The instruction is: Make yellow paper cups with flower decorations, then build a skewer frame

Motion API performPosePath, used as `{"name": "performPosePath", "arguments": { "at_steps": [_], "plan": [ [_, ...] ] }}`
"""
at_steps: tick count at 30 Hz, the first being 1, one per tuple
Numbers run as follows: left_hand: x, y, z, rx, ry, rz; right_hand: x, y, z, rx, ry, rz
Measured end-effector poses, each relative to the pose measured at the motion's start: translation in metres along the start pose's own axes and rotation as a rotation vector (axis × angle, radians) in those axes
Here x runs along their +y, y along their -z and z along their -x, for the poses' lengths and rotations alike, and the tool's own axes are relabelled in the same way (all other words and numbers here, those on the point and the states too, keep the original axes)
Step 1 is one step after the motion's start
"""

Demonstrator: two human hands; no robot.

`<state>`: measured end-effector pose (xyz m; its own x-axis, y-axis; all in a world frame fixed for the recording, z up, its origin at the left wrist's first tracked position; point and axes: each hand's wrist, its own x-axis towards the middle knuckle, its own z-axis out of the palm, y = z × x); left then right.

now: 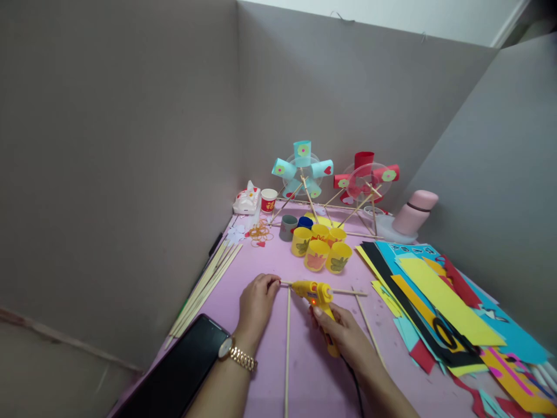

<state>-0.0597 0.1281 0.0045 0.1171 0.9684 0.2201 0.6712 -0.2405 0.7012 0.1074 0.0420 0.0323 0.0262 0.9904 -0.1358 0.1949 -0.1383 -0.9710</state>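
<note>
My right hand is wrapped around the grip of a yellow hot glue gun with a lit orange light. Its nozzle points left, over a thin wooden stick lying crosswise. My left hand, wearing a gold watch, pinches that stick's left end. A second stick runs from near the nozzle down towards me; whether the two are joined, I cannot tell. Another stick slants below the crosswise stick's right end, partly behind my right hand. Several yellow paper rings with leaf-shaped cutouts stand just beyond.
Loose sticks and a dark phone lie at the left. Coloured paper sheets with scissors cover the right. Behind stand a blue wheel model, a red one, a paper cup and a pink bottle.
</note>
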Motion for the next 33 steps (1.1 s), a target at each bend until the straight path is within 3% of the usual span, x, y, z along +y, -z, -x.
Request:
{"name": "performPosePath", "arguments": {
  "at_steps": [33],
  "plan": [
    [-0.0031, -0.0044, 0.0022, 0.013, -0.022, -0.012, 0.0031, 0.0042, -0.0001, -0.024, -0.029, 0.022]
  ]
}}
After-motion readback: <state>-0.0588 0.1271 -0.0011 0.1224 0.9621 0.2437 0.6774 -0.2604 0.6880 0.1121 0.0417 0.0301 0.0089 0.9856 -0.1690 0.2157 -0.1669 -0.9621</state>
